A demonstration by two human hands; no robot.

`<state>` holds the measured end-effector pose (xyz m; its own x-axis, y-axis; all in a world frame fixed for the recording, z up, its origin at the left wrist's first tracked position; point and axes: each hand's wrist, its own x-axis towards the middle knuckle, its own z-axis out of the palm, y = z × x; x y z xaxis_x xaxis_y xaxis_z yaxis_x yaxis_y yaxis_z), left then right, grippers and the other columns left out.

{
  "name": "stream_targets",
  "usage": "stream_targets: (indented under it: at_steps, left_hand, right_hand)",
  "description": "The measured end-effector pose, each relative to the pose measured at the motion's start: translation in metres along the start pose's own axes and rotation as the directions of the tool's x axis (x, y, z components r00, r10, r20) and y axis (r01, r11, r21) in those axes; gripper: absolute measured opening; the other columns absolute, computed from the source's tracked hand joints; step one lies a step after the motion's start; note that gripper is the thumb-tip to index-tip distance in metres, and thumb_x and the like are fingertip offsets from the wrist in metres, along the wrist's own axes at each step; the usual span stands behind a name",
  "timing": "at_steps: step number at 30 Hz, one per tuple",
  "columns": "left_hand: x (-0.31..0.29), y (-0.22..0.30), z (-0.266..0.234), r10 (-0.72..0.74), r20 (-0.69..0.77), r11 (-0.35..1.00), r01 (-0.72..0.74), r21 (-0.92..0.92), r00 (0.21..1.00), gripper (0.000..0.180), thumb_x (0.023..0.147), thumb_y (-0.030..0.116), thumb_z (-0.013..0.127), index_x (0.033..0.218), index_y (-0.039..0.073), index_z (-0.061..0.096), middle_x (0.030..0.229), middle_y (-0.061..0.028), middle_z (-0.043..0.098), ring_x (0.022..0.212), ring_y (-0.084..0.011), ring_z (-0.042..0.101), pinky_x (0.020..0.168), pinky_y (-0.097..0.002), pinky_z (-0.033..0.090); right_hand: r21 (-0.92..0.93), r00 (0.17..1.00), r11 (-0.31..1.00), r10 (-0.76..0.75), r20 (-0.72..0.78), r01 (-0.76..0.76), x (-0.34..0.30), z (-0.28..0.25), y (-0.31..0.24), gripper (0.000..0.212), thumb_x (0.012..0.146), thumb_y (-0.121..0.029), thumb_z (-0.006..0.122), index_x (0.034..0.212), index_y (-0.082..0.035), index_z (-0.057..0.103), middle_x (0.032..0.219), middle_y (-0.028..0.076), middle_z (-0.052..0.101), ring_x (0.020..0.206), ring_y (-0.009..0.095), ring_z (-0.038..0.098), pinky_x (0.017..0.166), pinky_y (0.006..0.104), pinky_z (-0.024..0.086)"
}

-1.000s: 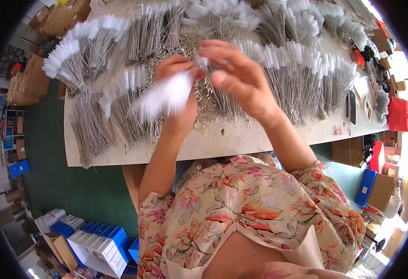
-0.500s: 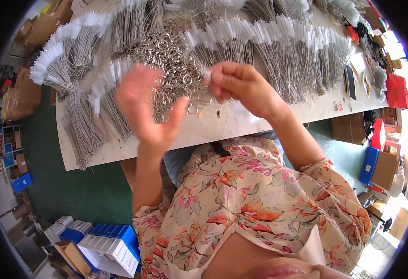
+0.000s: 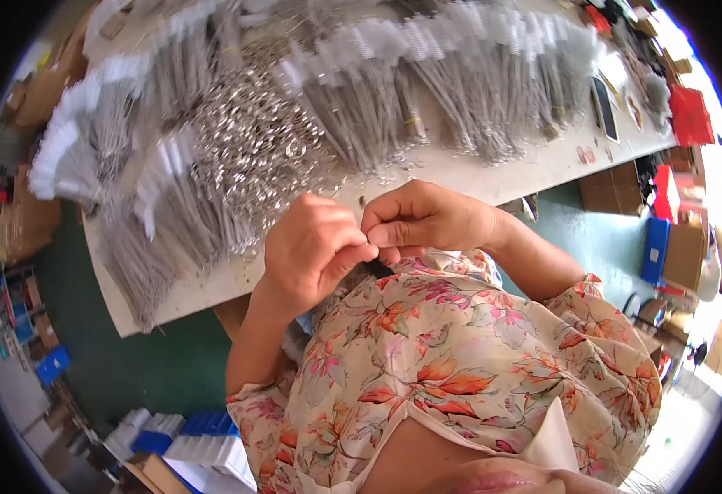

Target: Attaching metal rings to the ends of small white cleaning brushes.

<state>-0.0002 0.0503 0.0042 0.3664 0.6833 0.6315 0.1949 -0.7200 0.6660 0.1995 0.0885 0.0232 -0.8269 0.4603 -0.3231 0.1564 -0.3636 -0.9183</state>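
Observation:
My left hand (image 3: 312, 247) and my right hand (image 3: 427, 218) meet close to my chest, just in front of the table edge, fingertips pinched together on a small metal part (image 3: 371, 239) that is mostly hidden by the fingers. A heap of shiny metal key rings (image 3: 250, 140) lies on the white table (image 3: 204, 288) just beyond my left hand. Bundles of thin metal rods with white tips (image 3: 155, 206) fan out over the table to the left and across the back.
More rod bundles (image 3: 476, 90) cover the table's far right. A dark flat phone-like object (image 3: 604, 107) lies near the right end. Cardboard boxes and red and blue containers (image 3: 666, 222) stand on the green floor at right; white and blue boxes (image 3: 188, 440) sit lower left.
My left hand dropped the white-tipped bundle, opened, then pulled back from the table. Both hands now pinch together near my chest. The view has tilted closer to the table.

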Motion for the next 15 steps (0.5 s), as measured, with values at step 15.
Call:
stream_targets:
  at_steps: [15]
  left_hand:
    - [0.031,-0.104,-0.014,-0.311,0.266,0.695,0.027,0.719,0.913,0.021,0.078,0.007,0.062,0.097,0.002,0.057,0.088,-0.0126,0.055,0.086,-0.0318,0.053,0.074,-0.0418,0.043]
  right_hand:
    - [-0.939,0.893,0.043,-0.298,-0.337,-0.340,-0.050,-0.045,0.068,0.006,0.067,-0.010,0.061,0.067,-0.005,0.058,0.064,0.007,0.060,0.061,0.022,0.062,0.048,0.0340,0.044]
